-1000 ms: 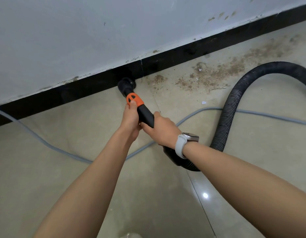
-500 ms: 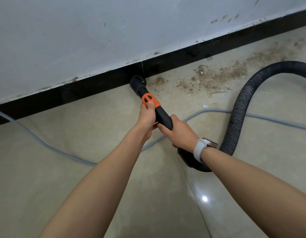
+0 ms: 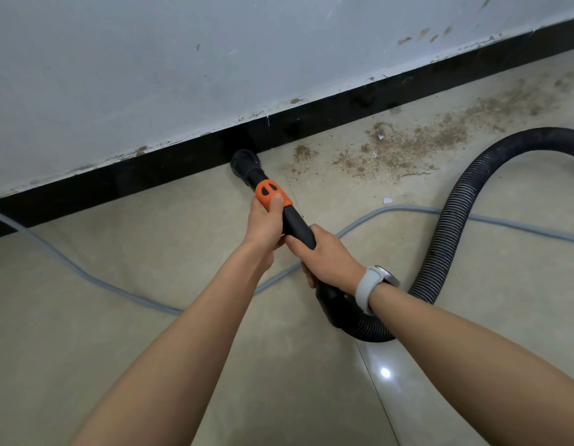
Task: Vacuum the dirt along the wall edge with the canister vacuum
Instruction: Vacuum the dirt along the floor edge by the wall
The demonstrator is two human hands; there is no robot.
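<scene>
Both hands hold the black vacuum wand (image 3: 296,225). My left hand (image 3: 266,223) grips it just behind the orange collar (image 3: 270,193), thumb on the collar. My right hand (image 3: 324,254), with a white wristband, is closed around the wand lower down. The round brush nozzle (image 3: 245,162) rests on the floor against the black baseboard (image 3: 169,167). Brown dirt (image 3: 401,149) lies scattered along the wall edge to the right of the nozzle. The ribbed black hose (image 3: 453,217) loops from under my right wrist up and off the right edge. The canister itself is out of view.
A grey power cord (image 3: 95,281) snakes across the beige tiled floor, passing under my arms and under the hose. A small white chip (image 3: 387,200) lies near the cord. The white wall (image 3: 214,59) above the baseboard is scuffed and chipped.
The nozzle has slid right along the baseboard toward the dirt patch, with both hands keeping their grip. The view has shifted with it.
</scene>
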